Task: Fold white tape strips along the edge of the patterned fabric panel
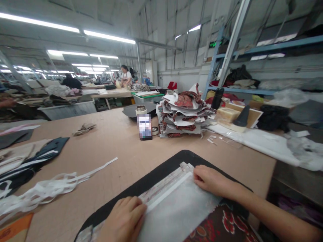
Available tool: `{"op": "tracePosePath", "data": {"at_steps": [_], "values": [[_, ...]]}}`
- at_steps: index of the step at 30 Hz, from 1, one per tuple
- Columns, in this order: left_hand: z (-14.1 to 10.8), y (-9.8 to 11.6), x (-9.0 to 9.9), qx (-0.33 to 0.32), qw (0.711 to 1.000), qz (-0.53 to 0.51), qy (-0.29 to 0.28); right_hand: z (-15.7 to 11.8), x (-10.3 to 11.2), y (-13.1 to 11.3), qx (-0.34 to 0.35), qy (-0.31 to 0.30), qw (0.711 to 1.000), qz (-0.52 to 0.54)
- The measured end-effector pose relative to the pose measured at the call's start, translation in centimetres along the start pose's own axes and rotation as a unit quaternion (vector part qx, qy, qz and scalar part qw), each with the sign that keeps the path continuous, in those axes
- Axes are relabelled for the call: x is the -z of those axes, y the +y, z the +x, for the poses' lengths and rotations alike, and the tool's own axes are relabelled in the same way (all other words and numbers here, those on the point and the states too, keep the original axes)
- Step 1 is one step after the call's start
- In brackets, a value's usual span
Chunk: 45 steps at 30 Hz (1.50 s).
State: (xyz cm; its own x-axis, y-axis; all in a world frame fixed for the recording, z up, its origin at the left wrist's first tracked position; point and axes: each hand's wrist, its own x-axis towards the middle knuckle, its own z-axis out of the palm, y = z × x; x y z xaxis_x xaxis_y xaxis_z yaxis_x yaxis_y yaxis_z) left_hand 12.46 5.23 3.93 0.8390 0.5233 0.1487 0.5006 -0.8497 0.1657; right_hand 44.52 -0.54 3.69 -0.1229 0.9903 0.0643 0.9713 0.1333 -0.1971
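Note:
A piece of fabric (pixel 176 208) with a pale grey-white backing lies on a black pad (pixel 161 178) in front of me. Its lower right corner shows dark red patterned cloth (pixel 214 225). A narrow white tape (pixel 169 191) runs straight along the upper edge of the backing. My left hand (pixel 123 216) rests with bent fingers over the near end of this tape; the fingertips are partly hidden. At the far end, my right hand (pixel 209 179) has its fingers closed in a pinch at the tape and fabric edge.
Behind the pad stand a phone (pixel 144 127), a thermos (pixel 141 109) and a tall stack of backed fabric pieces (pixel 181 114). White tape (pixel 47 188) lies tangled at left beside dark cloth (pixel 35 159). A roll of white material (pixel 262 148) lies right. A person (pixel 126 76) works farther back.

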Motion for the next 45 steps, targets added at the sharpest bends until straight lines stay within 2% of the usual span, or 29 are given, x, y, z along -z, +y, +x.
{"op": "tracePosePath", "data": {"at_steps": [4,6,9,11,13,17,19,21,24,29,33,37,41,45], "values": [[6.3,2.9,-0.6,-0.012,0.997,-0.070,-0.008,-1.0,-0.7,0.2,-0.002,0.053,0.998,-0.029],[8.5,3.7,-1.4,-0.020,0.996,-0.080,-0.015,-1.3,-0.6,0.2,-0.020,0.065,0.997,-0.020],[10.6,4.6,-2.2,-0.023,0.997,-0.075,-0.016,-1.0,-0.3,0.3,-0.043,0.043,0.998,0.010],[11.5,4.9,-2.5,-0.015,0.998,-0.067,-0.011,-0.7,-0.3,0.4,-0.041,0.026,0.999,0.024],[12.0,5.1,-2.7,-0.004,0.998,-0.065,-0.003,-0.8,-0.6,0.4,-0.028,0.039,0.999,0.005],[12.6,5.3,-3.2,0.026,0.996,-0.085,0.022,-2.1,-1.4,0.2,0.041,0.153,0.980,-0.118],[12.8,5.4,-3.4,0.042,0.992,-0.112,0.030,-2.9,-1.5,0.1,0.086,0.191,0.967,-0.144],[13.0,5.5,-3.7,0.054,0.987,-0.145,0.035,-3.1,-1.4,-0.1,0.111,0.202,0.965,-0.124],[13.2,5.5,-4.3,0.056,0.986,-0.155,0.033,-2.3,-1.6,-0.1,0.109,0.194,0.973,-0.054],[13.0,6.1,-5.3,-0.009,0.999,-0.023,0.031,-0.4,-2.3,0.4,0.078,0.130,0.988,0.016],[12.6,6.9,-5.4,-0.096,0.990,0.108,0.001,-0.3,-1.9,0.6,0.073,0.096,0.992,0.034],[11.4,7.0,-4.2,-0.084,0.989,0.122,-0.028,-0.7,-1.4,0.3,0.086,0.076,0.993,0.019],[7.7,5.5,-2.9,-0.043,0.993,0.091,-0.059,-0.7,-1.3,0.2,0.090,0.061,0.994,-0.001],[0.9,2.2,-3.0,-0.020,0.997,0.065,-0.026,-0.7,-1.5,0.5,0.099,0.049,0.994,0.006]]}}
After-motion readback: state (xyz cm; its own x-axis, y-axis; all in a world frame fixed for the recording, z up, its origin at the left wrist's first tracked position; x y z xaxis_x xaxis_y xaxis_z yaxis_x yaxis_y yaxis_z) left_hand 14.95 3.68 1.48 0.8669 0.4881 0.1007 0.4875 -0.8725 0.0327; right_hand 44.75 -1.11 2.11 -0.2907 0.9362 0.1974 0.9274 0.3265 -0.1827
